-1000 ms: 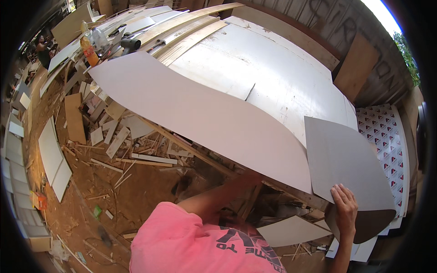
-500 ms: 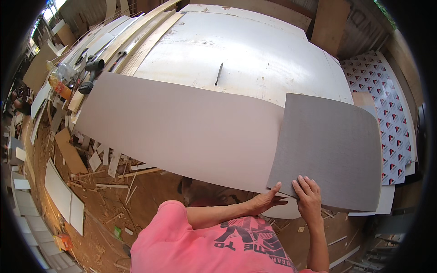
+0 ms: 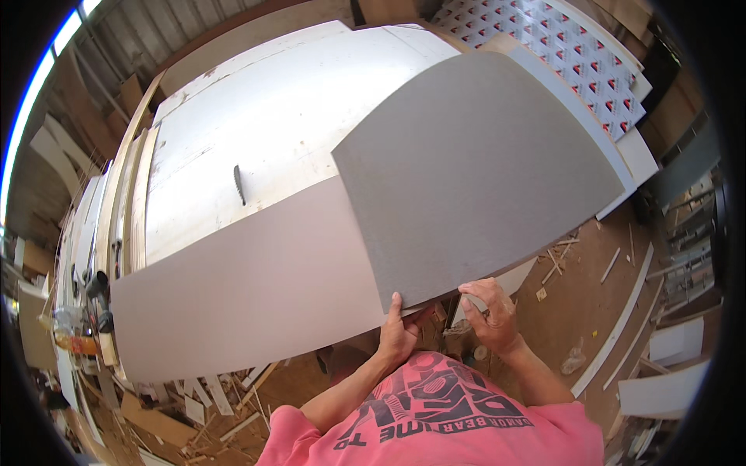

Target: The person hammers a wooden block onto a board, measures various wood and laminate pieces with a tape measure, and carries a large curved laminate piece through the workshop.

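Hands grip the near edge of a dark grey panel (image 3: 474,171). Left hand (image 3: 398,335) pinches it, thumb flat on top, fingers under the edge. Right hand (image 3: 491,312) curls around the near edge just right of it, fingers bent. Panel overlaps the right end of a long pale grey board (image 3: 241,287); both lie on a white saw table (image 3: 264,116) w/ blade (image 3: 239,185) far left. Offcuts (image 3: 202,396) litter floor near left.
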Demonstrator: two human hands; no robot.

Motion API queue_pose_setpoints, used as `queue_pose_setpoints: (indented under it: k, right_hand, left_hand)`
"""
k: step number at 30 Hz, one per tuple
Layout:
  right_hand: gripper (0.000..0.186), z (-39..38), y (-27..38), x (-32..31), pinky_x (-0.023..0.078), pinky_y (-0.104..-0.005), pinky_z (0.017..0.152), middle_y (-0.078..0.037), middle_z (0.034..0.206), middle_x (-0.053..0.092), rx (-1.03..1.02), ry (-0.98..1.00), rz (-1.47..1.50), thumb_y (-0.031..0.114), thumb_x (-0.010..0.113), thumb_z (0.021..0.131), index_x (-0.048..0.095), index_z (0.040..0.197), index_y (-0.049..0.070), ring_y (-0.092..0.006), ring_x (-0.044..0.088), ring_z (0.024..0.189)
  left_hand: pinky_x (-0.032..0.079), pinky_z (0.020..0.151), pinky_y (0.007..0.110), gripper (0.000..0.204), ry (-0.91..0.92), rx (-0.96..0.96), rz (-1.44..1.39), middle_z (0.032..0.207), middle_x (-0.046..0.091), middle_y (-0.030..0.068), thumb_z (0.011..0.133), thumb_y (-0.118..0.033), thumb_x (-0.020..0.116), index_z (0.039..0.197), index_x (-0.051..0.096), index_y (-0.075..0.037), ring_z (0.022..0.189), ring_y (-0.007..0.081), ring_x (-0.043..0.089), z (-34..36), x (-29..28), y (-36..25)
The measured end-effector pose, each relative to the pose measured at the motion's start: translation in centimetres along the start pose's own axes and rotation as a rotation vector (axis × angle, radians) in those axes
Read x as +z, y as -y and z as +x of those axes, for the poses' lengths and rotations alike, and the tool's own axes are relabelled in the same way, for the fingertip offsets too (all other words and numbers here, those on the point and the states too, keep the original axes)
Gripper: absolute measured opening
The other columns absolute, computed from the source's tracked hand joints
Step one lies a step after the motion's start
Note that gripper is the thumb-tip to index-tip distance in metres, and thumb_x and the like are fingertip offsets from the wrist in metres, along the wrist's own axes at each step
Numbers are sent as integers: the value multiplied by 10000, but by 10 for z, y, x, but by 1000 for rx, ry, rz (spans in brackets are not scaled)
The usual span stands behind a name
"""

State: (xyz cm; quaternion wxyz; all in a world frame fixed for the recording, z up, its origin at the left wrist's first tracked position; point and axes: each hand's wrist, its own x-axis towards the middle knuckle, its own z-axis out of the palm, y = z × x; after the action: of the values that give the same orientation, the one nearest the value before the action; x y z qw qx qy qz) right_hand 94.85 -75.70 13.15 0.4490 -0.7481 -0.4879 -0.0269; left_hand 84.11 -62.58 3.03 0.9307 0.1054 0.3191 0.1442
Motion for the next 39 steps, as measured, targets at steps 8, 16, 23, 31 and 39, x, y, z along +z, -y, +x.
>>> queue_pose_setpoints:
  k: [8,16,23,31,39]
  right_hand:
    - [419,-14,-19,-23,470,-297,798,-36,957,549,539,-585,832,267,652,876,466,1148,9,-109,546,872]
    - [349,61,-27,-46,435,-290,865,-69,1037,585,559,-275,692,214,600,881,533,1132,-19,-134,539,980]
    - [321,149,13,-101,435,-311,867,-100,1030,588,167,-477,835,139,521,877,542,1135,-51,-165,553,946]
    - [167,204,3,-275,540,-355,787,-128,951,614,-179,-718,1201,52,552,862,563,999,-43,-235,610,924]
    - [232,139,-76,-375,584,-305,639,-131,947,633,-309,-825,1353,-5,578,818,528,1043,-30,-237,661,797]
  left_hand:
    - [442,1007,462,526,-17,61,154,1291,459,150,967,-393,441,1331,329,-31,1108,331,535,-3,-10,-4]
    - [408,1029,438,590,139,152,345,1339,430,150,962,-466,409,1357,311,-40,1188,292,485,-8,2,-10]
    - [378,1053,409,533,325,469,397,1344,417,184,1002,-391,301,1353,306,10,1212,299,459,-35,52,-39]
    - [397,1044,419,443,269,785,297,1284,444,233,997,-230,359,1274,356,116,1155,310,490,-56,102,-119]
    - [407,1034,415,438,400,1093,461,1239,482,250,983,-197,407,1252,373,147,1152,301,502,-93,174,-178]
